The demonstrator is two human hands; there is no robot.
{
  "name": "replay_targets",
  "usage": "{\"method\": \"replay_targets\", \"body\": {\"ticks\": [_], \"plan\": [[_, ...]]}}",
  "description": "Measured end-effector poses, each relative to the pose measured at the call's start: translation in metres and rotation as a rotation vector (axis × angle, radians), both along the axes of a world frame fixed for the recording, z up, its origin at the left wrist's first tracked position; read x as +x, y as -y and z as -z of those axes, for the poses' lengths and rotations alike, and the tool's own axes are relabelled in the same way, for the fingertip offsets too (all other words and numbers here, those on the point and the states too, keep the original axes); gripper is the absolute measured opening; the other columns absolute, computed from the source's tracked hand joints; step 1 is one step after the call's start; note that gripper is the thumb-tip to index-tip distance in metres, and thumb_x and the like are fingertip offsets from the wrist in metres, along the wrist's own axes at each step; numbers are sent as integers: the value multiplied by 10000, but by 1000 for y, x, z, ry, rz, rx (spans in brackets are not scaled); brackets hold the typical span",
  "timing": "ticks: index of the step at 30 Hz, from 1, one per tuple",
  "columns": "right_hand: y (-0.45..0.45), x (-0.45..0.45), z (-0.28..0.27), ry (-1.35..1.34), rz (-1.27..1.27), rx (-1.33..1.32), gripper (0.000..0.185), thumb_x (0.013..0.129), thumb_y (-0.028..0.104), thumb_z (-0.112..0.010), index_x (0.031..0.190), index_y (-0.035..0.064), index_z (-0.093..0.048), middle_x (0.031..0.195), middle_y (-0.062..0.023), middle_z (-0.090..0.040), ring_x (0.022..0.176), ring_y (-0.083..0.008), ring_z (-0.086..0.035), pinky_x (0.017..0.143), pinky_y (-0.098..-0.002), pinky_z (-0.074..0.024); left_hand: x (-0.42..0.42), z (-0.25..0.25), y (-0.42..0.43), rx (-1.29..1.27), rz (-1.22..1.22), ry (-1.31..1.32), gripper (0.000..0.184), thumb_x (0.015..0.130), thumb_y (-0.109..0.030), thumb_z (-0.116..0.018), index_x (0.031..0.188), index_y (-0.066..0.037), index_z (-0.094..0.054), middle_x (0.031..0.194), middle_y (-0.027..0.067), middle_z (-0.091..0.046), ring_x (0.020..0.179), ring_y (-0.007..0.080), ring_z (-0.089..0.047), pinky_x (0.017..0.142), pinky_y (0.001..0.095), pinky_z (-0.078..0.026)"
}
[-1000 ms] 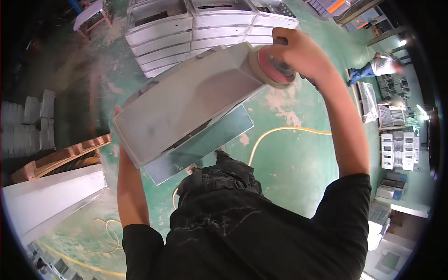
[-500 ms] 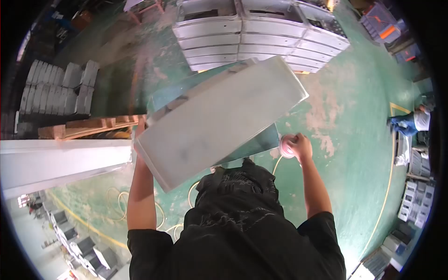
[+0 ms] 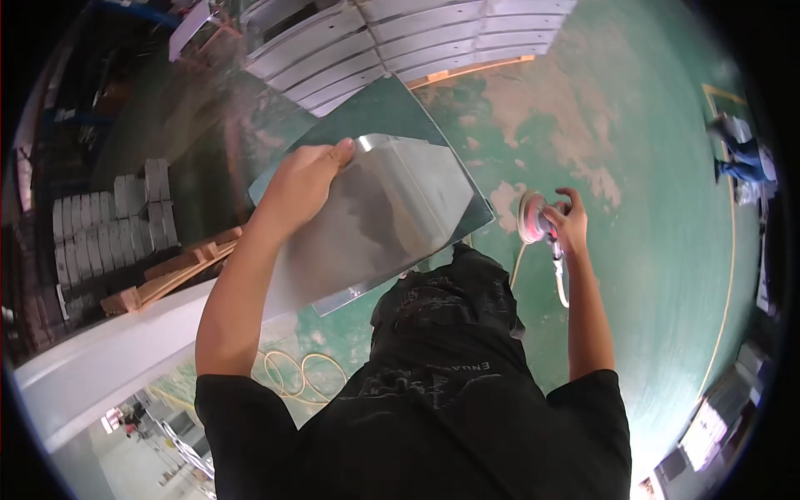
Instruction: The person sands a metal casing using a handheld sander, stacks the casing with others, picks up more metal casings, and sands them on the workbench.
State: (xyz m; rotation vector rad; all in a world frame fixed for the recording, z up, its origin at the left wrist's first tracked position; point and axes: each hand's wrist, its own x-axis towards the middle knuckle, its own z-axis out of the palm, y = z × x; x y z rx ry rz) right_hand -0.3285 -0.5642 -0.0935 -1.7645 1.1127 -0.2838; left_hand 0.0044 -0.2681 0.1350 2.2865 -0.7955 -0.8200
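Note:
My left hand (image 3: pixel 304 185) is closed on the upper edge of a grey sheet-metal box (image 3: pixel 375 221). The box lies tilted across a flat, greenish, shiny tabletop (image 3: pixel 383 104), with an angled end face toward the right. Out to the right, apart from the box, my right hand (image 3: pixel 570 223) grips a round orbital sander (image 3: pixel 533 217) with a reddish body. The sander's pad faces left, and a pale hose (image 3: pixel 559 279) hangs below it.
Stacked grey metal cases (image 3: pixel 400 37) stand on a pallet ahead. More grey panels (image 3: pixel 108 221) are piled at left, near a wooden pallet (image 3: pixel 179 271). A white beam (image 3: pixel 125 337) runs at lower left. Yellow hose (image 3: pixel 287 371) coils on the floor. Another person (image 3: pixel 742 150) is far right.
The metal box has turned, now showing its angled end. My left hand has moved from its left end onto its upper edge. The sander has moved slightly right and up, its pad tipped sideways.

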Motion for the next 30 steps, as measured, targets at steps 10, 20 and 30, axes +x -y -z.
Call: {"method": "replay_targets", "body": {"ticks": [10, 20, 30], "plan": [[4, 102, -93, 526, -215, 702, 570, 733, 242, -595, 1266, 71, -482, 875, -39, -546, 757, -141, -532, 637, -268, -403, 2, 66, 103, 268, 141, 272, 667, 995, -524, -330, 1075, 11, -720, 1142, 264, -681, 1137, 454, -615, 978, 513, -468], [4, 165, -196, 174, -601, -15, 269, 796, 264, -595, 970, 59, -581, 704, -40, -500, 674, -168, -487, 613, -320, -383, -1, 48, 101, 294, 81, 178, 585, 992, -467, -394, 1036, 10, -730, 1142, 256, -690, 1105, 443, -637, 942, 517, -491], [-109, 186, -251, -211, -664, -920, 280, 784, 308, -633, 981, 115, -682, 875, -173, -675, 768, -395, -683, 658, -492, -547, 44, 66, 28, 21, 179, 39, 499, 1015, -465, -480, 1087, -2, -653, 987, 182, -685, 894, 289, -628, 828, 404, -471]]}}
